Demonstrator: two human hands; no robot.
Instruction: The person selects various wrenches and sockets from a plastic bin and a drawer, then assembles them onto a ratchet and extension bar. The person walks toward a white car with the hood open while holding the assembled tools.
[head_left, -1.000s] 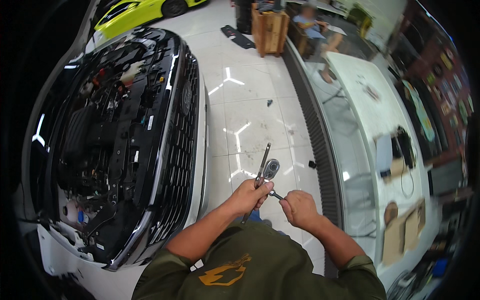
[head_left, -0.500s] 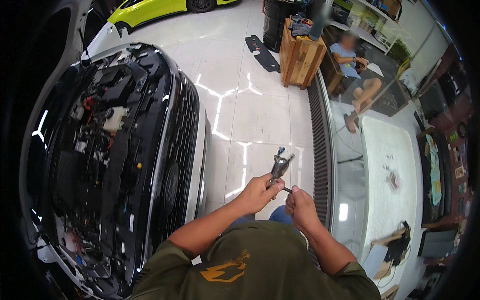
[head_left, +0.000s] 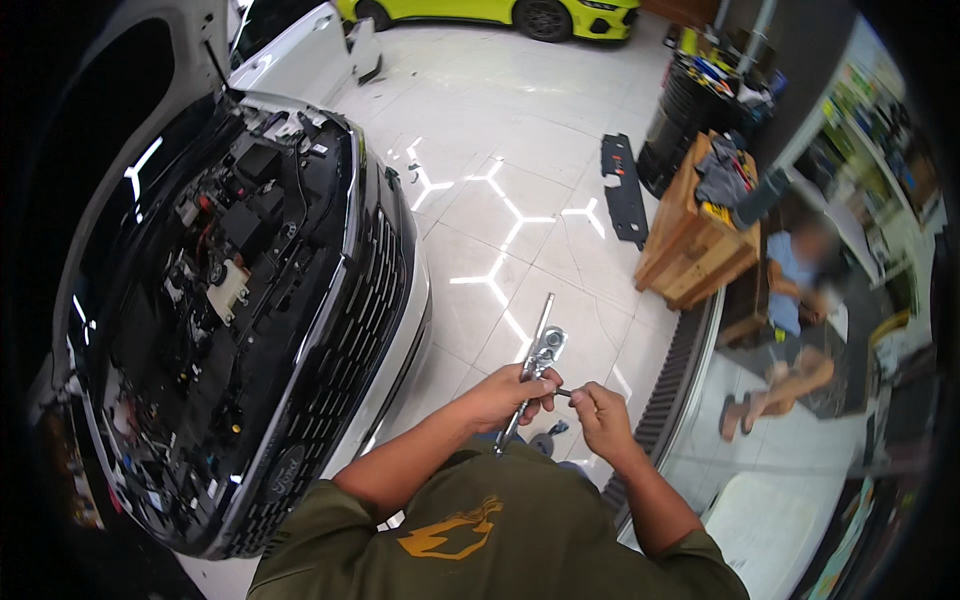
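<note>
My left hand (head_left: 508, 396) is closed around a shiny metal piece (head_left: 546, 348), with a long bar and a rounded, bracket-like head above the fingers. Its lower end pokes out below the hand, towards my shirt. Just to the right, my right hand (head_left: 603, 420) pinches a thin dark rod (head_left: 563, 393). The rod's other end reaches the left hand's fingers; whether it joins the metal piece cannot be made out. Both hands are held up in front of my body, over the tiled floor.
To the left, a vehicle's open engine bay (head_left: 225, 290) sits behind its dark grille (head_left: 345, 360). Ahead right stand a wooden crate (head_left: 685, 250) and a black drum (head_left: 675, 130); a black panel (head_left: 623, 190) lies beside them. A person (head_left: 795, 290) sits at right beyond a dark floor grate (head_left: 655, 405).
My view has swung to the right, so the vehicle and crate appear shifted. The metal piece has turned, its long bar now showing clearly. Both hands keep their grips.
</note>
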